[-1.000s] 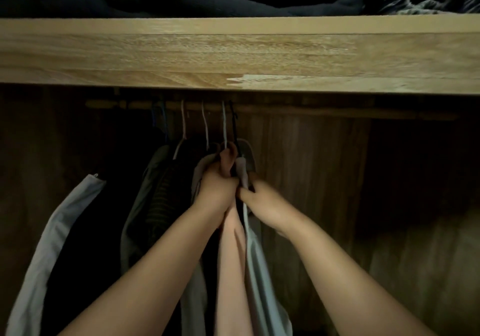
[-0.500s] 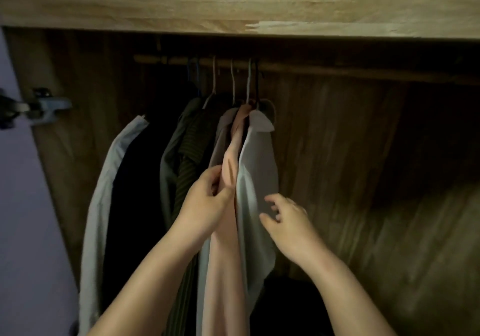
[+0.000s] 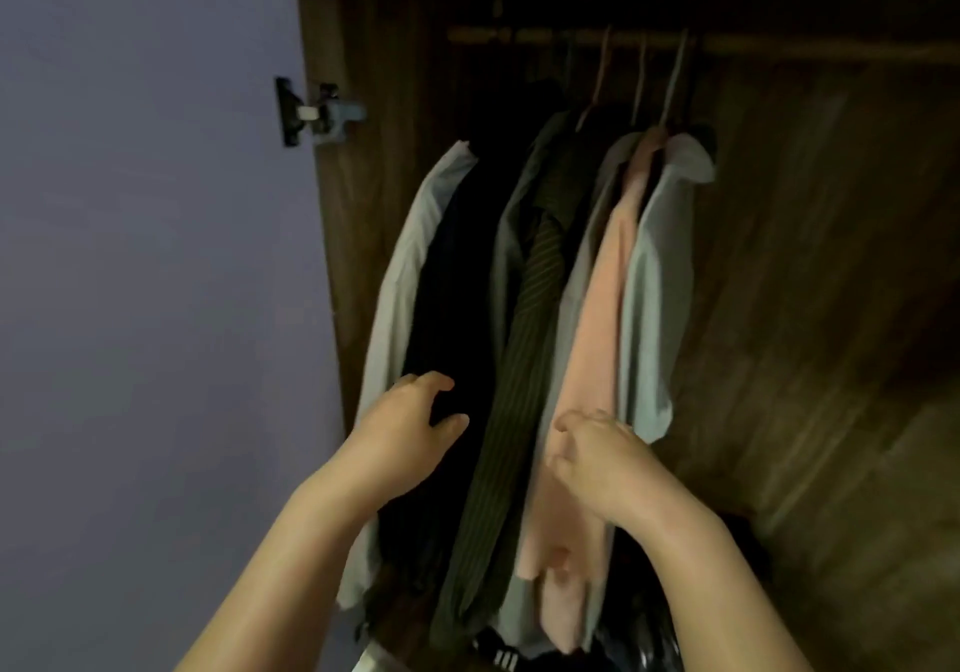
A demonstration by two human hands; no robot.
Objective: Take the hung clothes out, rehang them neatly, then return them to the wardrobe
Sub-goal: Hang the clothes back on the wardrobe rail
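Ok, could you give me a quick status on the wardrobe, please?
Left hand open at dark garment. Right hand gripping pink shirt. Clothes on rail; nothing blocking.

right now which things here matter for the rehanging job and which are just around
Job:
pink shirt, touched by right hand
pale shirt
striped shirt
black garment, by left hand
grey shirt
hangers on rail

Just around:
door hinge
purple wall
dark items on wardrobe floor

No legible text, label, brand, number or sign appears on the hung clothes (image 3: 597,308), the hangers (image 3: 672,79) or the wardrobe (image 3: 831,256) panels.
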